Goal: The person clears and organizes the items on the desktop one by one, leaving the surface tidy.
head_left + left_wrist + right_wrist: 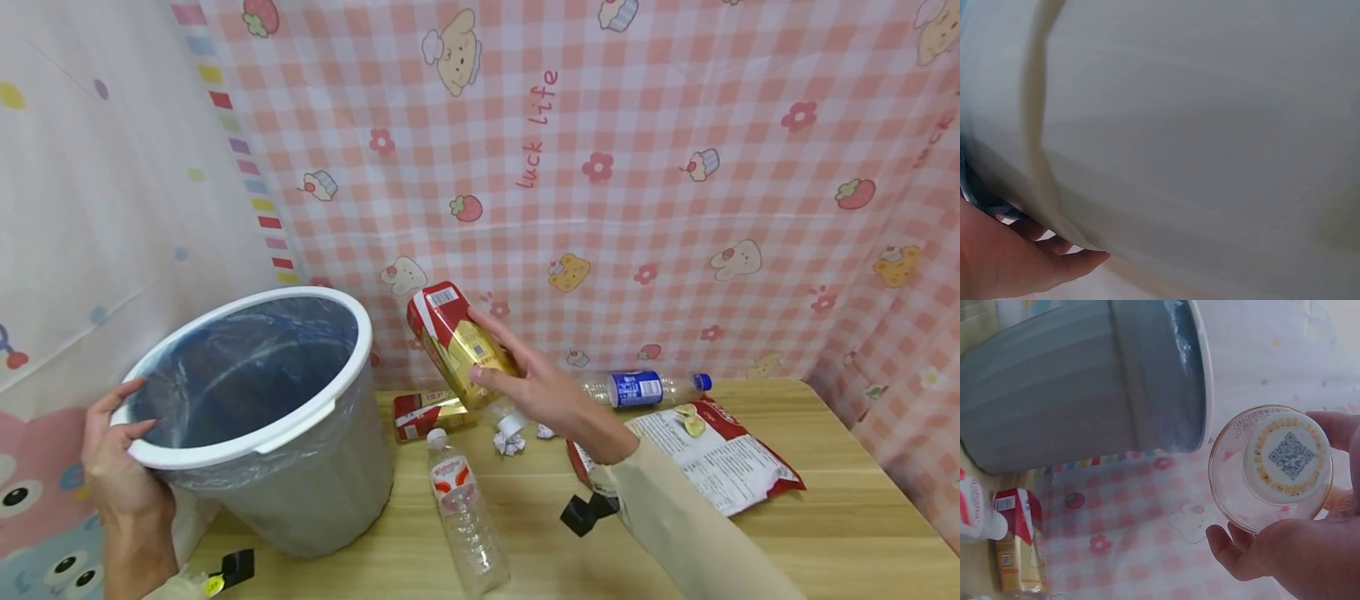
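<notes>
My right hand (532, 383) grips a bottle (457, 337) with a red-and-gold wrap, held tilted above the table to the right of the bin. Its white cap (1288, 456), marked with a QR code, points back toward the wrist in the right wrist view. On the left, my left hand (123, 467) grips the white rim of a grey trash bin (315, 492), fingers hooked over the edge. A clear plastic liner (292, 350) covers the inside of the bin, which leans toward me. Below the held bottle lies a red-and-gold package (420, 421).
A clear bottle (465, 517) with a white cap lies in front. Crumpled paper (510, 443), a blue-labelled bottle (637, 389) and a red-and-white chip bag (712, 462) lie to the right on the wooden table (847, 533). Checked cloth (645, 92) hangs behind.
</notes>
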`<state>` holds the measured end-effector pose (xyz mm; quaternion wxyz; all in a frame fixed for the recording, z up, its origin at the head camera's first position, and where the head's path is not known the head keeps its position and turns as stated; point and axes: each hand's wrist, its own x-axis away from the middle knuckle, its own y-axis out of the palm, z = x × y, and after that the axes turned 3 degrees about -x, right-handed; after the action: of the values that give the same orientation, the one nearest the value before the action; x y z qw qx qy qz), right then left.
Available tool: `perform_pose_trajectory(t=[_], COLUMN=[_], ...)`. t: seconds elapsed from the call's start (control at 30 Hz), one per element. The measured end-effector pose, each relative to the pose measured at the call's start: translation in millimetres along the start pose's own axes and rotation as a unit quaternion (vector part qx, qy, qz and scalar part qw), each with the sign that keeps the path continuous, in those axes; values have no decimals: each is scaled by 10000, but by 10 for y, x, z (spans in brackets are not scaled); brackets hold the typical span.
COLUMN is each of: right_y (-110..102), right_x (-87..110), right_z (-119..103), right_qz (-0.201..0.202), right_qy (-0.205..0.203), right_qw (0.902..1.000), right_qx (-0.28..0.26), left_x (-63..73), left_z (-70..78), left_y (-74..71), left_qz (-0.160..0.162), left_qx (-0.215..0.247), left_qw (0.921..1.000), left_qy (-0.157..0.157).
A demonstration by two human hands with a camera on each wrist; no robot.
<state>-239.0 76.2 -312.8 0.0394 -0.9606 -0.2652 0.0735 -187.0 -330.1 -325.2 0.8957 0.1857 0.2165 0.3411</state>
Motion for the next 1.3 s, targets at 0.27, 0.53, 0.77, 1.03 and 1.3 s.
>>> perform_pose_trajectory(t=[0.27,0.53,0.77,1.03,1.3], right_y=[62,172,246,310,413], right_x=[-74,-181,-226,-300,-371], right_z=[-163,-345,-470,-546,-653], right_qz=[-169,-231,-288,-386,-586], right_qy=[-316,-474,-530,-643,-858], right_qw=[9992,9983,9978,9965,9925], right_qx=[-168,-235,-261,-373,-641], left_x=[2,-1,12,26,26], left_z=[-7,-6,-12,-19,-32], left_y=[-2,-1,22,27,29], left_qz=[-29,-36,-41,14,18], left_qx=[50,58,37,93,255], left_qw=[10000,10000,9999,9998,9993], left_qy=[63,50,105,195,264])
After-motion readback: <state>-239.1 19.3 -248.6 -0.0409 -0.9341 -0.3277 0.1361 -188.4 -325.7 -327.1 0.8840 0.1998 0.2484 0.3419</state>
